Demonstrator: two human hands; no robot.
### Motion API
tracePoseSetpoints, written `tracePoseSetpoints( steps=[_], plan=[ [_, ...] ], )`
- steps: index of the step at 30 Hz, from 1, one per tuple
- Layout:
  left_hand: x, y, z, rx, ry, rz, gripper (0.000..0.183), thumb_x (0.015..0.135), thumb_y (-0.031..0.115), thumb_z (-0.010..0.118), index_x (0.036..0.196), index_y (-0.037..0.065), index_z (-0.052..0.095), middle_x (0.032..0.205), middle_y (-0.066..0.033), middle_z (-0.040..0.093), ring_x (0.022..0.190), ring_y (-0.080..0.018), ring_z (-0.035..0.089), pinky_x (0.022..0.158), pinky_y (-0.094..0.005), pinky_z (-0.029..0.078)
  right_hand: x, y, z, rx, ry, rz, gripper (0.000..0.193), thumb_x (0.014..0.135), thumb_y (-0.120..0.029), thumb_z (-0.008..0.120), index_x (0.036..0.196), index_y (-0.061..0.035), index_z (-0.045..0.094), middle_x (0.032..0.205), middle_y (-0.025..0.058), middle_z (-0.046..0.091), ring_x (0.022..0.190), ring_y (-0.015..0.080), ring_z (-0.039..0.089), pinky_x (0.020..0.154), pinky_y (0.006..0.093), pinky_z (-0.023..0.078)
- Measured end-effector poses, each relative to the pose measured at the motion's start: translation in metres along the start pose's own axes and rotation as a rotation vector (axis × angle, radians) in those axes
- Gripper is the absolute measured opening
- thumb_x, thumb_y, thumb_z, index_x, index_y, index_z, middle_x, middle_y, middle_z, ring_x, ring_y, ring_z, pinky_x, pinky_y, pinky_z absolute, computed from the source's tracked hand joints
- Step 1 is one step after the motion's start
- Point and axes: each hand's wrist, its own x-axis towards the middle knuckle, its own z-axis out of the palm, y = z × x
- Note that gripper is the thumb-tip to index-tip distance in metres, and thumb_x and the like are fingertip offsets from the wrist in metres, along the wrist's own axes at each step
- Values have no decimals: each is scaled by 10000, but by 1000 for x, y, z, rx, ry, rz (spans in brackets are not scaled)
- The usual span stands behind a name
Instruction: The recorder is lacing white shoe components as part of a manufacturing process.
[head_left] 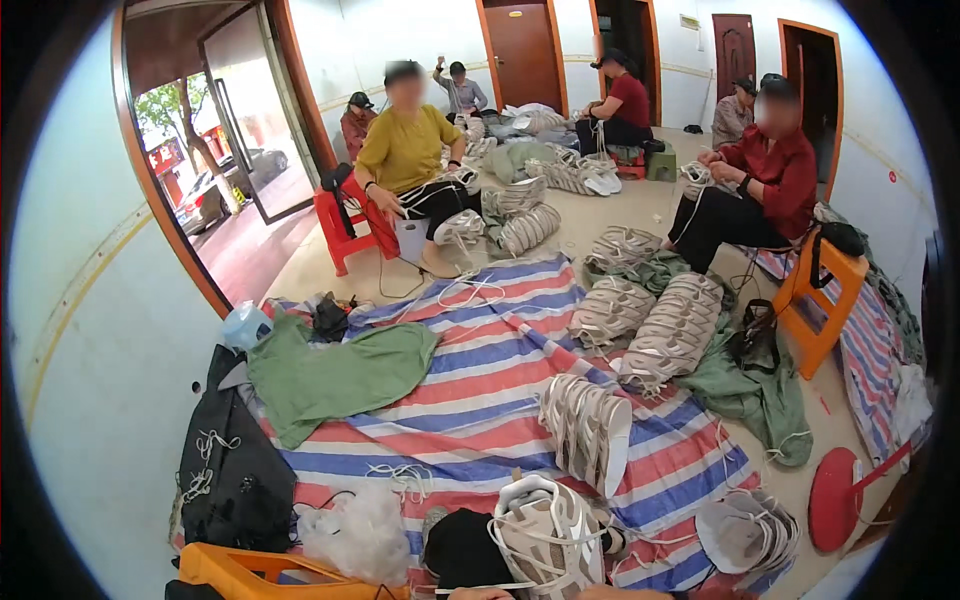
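A beige and white shoe upper [560, 528] stands toe up at the lower edge, right in front of me, with loose white laces looped over it. My left hand [480, 594] shows only as a sliver at its lower left. On its lower right, a strip of my right hand [615, 594] is just in view. The fingers of both hands are cut off by the frame, so what they hold cannot be made out. Black cloth [465, 548] lies left of the upper. Beyond it, a nested row of laced shoe uppers [587, 430] rests on the striped sheet [440, 400].
More nested uppers [675, 330] lie ahead, and another bundle [745, 530] sits at right. Around me are a green cloth [335, 375], a clear plastic bag [357, 530], a yellow stool [265, 572] and a red round base [833, 500]. Several seated co-workers [410, 145] handle uppers farther off.
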Motion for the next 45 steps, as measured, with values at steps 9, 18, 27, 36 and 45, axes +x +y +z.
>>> tracePoseSetpoints(
  steps=[9, 18, 27, 36, 45],
  plan=[
    [3, 12, -2, -212, -56, -250, 150, 832, 112, 526, 857, -9, 613, 648, -55, 602, 474, -105, 535, 443, -241, 423, 20, -53, -96, -50, 320, -193, 631, 747, -224, 653, 1290, -78, 367, 709, 114, 565, 606, 260, 543, 555, 335, 424],
    [6, 16, -3, -262, -107, -333, 159, 838, 121, 523, 839, -10, 615, 644, -62, 597, 488, -106, 538, 452, -241, 422, 0, 32, -1, -379, 621, -260, 153, 703, -174, 650, 739, -71, 545, 612, 84, 515, 525, 245, 520, 484, 340, 411],
    [9, 37, -9, -231, -103, -378, 185, 843, 138, 519, 885, -13, 617, 608, -72, 583, 467, -125, 522, 443, -251, 398, 1, 58, 28, -193, 469, -315, 129, 817, -194, 545, 790, -68, 555, 618, 88, 523, 531, 230, 513, 500, 337, 399],
    [4, 28, -7, -166, -67, -289, 197, 836, 159, 522, 812, -15, 612, 585, -76, 571, 452, -137, 523, 443, -260, 406, 3, 51, 28, -185, 416, -286, 126, 809, -191, 546, 761, -74, 536, 620, 97, 512, 537, 233, 509, 507, 328, 390],
    [6, 23, -7, -239, -93, -348, 182, 833, 145, 537, 828, -11, 629, 632, -81, 609, 470, -131, 553, 450, -257, 419, 5, 50, 31, -230, 565, -312, 150, 790, -233, 560, 794, -83, 568, 602, 97, 482, 517, 237, 479, 497, 334, 369]
  ],
)
